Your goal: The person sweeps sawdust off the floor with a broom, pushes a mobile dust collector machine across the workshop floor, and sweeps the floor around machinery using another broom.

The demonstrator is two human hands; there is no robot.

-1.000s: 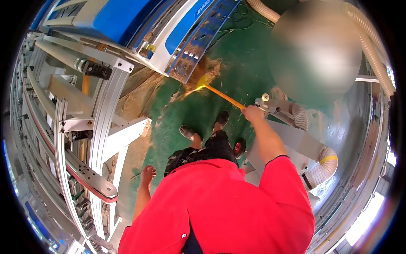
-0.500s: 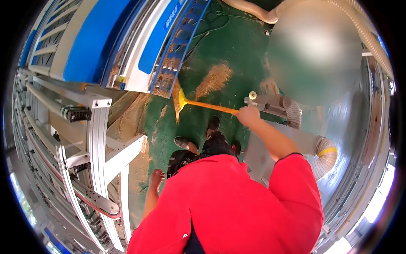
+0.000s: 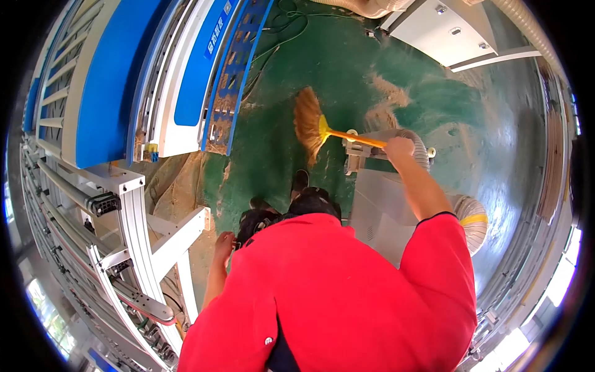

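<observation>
My right hand [image 3: 400, 150] is closed round the orange handle of a broom [image 3: 357, 137]. The broom has a yellow collar and fanned brown bristles [image 3: 308, 121], which are over the green floor ahead of my feet. Beyond the handle, to the right, pale brown sawdust [image 3: 389, 102] lies in a loose patch and streaks. My left hand [image 3: 224, 243] hangs low beside my left thigh, its fingers loosely bent and nothing visible in them.
A blue and white machine [image 3: 192, 93] with a dusty slotted edge stands at left, above a metal frame [image 3: 139, 229]. At right are a grey box-shaped unit [image 3: 384, 201] and a ribbed hose [image 3: 472, 224]. A white cabinet [image 3: 443, 31] stands far ahead. A green cable [image 3: 291, 28] lies on the floor.
The broom has swung right, away from the blue machine's edge, and the sawdust now appears farther right. My right hand still grips the handle. The view has shifted, showing the white cabinet.
</observation>
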